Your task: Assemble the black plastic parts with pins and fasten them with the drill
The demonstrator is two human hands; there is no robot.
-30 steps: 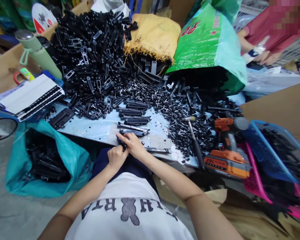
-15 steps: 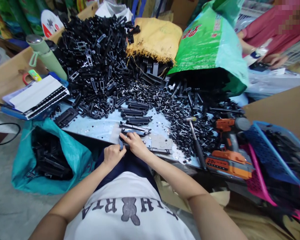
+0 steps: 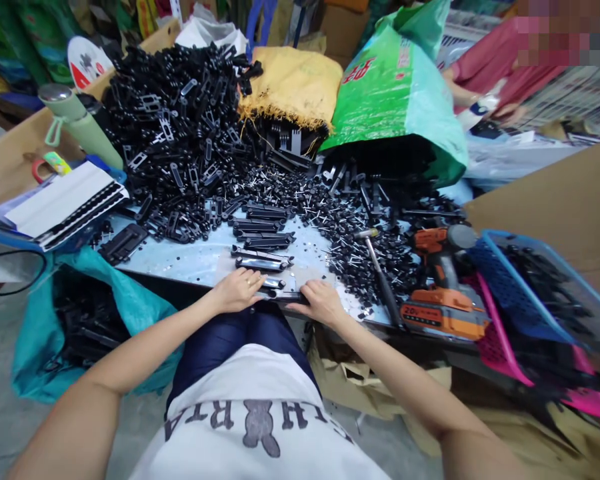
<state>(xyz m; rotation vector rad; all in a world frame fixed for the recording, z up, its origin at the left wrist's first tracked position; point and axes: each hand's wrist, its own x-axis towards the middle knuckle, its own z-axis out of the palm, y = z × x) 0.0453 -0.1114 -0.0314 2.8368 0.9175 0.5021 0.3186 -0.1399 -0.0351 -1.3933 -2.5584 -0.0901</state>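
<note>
At the table's near edge, a long black plastic part lies crosswise between my hands. My left hand is closed over its left end, covering that end from view. My right hand grips the other end, thumb below and fingers on top. Just beyond them, several similar black parts with shiny metal strips are lined up in a row on the light blue tabletop.
Loose black clips are heaped at the back left, with small pins mid-table. To the right are a hammer, an orange cordless drill and a blue basket. A teal bag hangs open at left; a co-worker's arm shows behind.
My hands were close together at the left end of the part. They are now apart, the right hand having slid to the right end. The view has turned slightly right.
</note>
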